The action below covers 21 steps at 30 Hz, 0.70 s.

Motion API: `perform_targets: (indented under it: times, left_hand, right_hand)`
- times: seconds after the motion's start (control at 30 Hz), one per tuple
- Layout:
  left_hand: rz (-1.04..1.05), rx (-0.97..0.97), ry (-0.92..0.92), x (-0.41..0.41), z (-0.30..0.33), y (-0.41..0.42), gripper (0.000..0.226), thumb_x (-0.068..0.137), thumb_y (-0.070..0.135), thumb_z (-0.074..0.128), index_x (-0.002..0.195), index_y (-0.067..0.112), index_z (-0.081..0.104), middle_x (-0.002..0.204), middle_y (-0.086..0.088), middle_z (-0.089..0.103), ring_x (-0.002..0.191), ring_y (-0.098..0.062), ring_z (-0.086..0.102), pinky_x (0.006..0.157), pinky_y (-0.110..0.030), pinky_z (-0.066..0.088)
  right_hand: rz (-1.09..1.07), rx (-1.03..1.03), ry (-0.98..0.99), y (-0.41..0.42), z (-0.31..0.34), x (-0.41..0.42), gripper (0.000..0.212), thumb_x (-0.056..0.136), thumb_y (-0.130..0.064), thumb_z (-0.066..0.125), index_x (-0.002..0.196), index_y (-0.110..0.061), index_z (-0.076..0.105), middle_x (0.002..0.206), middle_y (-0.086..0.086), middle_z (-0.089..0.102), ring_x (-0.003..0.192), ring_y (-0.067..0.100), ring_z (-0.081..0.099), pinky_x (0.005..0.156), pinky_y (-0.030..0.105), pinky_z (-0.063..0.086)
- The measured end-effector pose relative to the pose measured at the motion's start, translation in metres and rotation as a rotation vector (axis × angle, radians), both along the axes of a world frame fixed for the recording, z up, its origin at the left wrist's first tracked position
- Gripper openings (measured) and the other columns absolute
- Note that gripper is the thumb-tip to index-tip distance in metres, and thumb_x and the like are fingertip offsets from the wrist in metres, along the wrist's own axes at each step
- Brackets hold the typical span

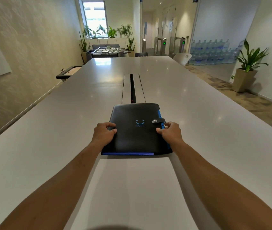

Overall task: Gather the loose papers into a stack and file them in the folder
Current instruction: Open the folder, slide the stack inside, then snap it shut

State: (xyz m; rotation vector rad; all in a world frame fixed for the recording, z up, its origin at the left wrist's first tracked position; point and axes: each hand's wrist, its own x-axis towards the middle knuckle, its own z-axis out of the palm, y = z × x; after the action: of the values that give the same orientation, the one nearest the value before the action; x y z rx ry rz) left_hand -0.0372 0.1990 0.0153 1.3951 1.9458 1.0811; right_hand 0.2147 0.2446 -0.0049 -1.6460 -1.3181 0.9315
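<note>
A black folder [136,130] with blue inner dividers, a blue smile logo and a snapped strap lies closed on the long white table [49,130]. My left hand [104,133] grips its left edge. My right hand [171,132] grips its right edge just below the strap, fingers on the blue tabs. A white stack of paper [132,188] lies flat on the table between my forearms, right in front of the folder's near edge.
A cable slot [132,87] runs along the table's middle beyond the folder. A white chair [182,58] stands at the far right corner. A foosball table [108,51], potted plants [246,70] and water bottles [211,51] stand farther off.
</note>
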Motion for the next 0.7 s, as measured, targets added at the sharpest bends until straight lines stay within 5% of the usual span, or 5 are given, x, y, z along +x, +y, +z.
perform_targets:
  times: [0.4, 0.53, 0.7]
  left_hand:
    - [-0.013, 0.02, 0.338, 0.0, -0.022, 0.051, 0.028, 0.096, 0.012, 0.056, 0.121, 0.007, 0.068, 0.123, -0.015, 0.066, 0.112, -0.031, 0.06, 0.099, -0.038, 0.045]
    - [0.0, 0.036, 0.624, -0.001, -0.026, 0.044, 0.029, 0.097, 0.023, 0.05, 0.113, 0.02, 0.073, 0.119, -0.008, 0.066, 0.109, -0.031, 0.054, 0.091, -0.041, 0.046]
    - [0.038, 0.124, 0.586, 0.009, -0.03, 0.032, 0.027, 0.096, 0.028, 0.055, 0.111, 0.011, 0.07, 0.118, -0.011, 0.065, 0.106, -0.029, 0.056, 0.09, -0.04, 0.045]
  right_hand:
    - [0.071, 0.128, -0.65, 0.044, -0.014, -0.021, 0.042, 0.092, -0.035, 0.057, 0.132, -0.022, 0.053, 0.125, 0.012, 0.052, 0.104, 0.03, 0.059, 0.076, 0.034, 0.043]
    - [0.067, 0.156, -0.691, 0.033, -0.014, -0.023, 0.041, 0.094, -0.038, 0.053, 0.131, -0.019, 0.053, 0.124, 0.011, 0.049, 0.109, 0.027, 0.053, 0.081, 0.036, 0.046]
    - [0.102, 0.409, -0.72, 0.007, -0.016, -0.03, 0.049, 0.093, -0.037, 0.056, 0.136, -0.015, 0.05, 0.131, 0.01, 0.052, 0.118, 0.024, 0.048, 0.095, 0.036, 0.044]
